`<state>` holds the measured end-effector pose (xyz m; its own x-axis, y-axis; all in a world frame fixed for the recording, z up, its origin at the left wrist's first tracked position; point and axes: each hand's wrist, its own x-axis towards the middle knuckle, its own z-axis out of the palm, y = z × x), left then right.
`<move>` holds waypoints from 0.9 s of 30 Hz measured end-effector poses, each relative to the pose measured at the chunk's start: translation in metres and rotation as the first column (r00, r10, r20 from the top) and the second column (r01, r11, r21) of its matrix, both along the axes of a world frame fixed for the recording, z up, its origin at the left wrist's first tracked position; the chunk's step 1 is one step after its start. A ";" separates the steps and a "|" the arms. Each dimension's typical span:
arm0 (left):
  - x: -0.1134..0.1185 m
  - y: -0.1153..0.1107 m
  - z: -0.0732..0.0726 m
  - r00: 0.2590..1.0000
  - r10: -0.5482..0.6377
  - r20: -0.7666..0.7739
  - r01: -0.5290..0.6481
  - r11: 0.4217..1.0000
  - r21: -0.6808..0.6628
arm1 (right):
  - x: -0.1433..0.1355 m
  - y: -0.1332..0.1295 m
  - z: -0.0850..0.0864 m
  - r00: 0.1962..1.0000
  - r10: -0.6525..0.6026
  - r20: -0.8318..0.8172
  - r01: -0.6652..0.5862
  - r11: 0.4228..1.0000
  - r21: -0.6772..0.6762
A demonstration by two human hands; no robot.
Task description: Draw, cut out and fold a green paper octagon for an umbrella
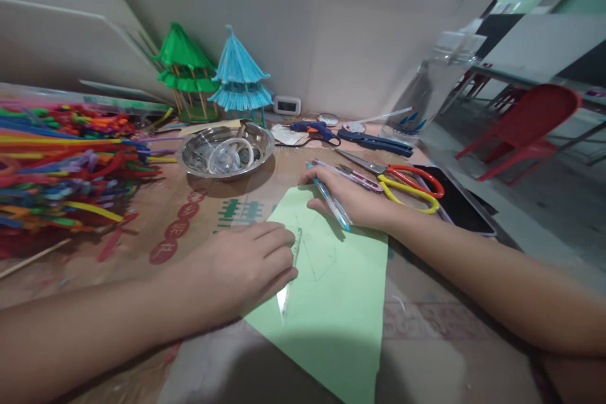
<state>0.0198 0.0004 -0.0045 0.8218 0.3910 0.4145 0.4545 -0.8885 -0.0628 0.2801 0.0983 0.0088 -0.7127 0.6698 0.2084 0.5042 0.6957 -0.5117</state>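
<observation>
A light green sheet of paper [348,303] lies on the cardboard-covered table, with thin pencil-like lines forming an angular shape on it. My left hand [255,262] presses a clear ruler [284,303] onto the sheet, fingers together over its middle and upper part. Above the sheet's upper right, my right hand [338,192] holds a clear pen with blue ends [331,202], tilted across the fingers. Just beyond that hand are scissors with red and yellow handles [411,186] and a pink cutter knife [360,178].
At left lies a heap of coloured pipe cleaners [71,164]. A metal bowl [189,161] holds small items. Green [182,53] and blue [241,76] model pavilions stand behind. A blue glue gun [317,130], a dark phone [459,199] and a plastic bottle [426,95] are farther right.
</observation>
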 end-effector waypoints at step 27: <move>-0.005 0.009 0.004 0.997 0.077 -0.003 -0.076 0.989 -0.127 | 0.026 -0.009 0.026 0.954 -0.299 0.037 0.301 0.946 -0.119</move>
<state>0.0147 0.0095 -0.0002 0.7866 0.5024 0.3589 0.5215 -0.8518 0.0493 0.3065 0.0895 0.0344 -0.4781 0.8725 0.1008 0.6900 0.4441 -0.5716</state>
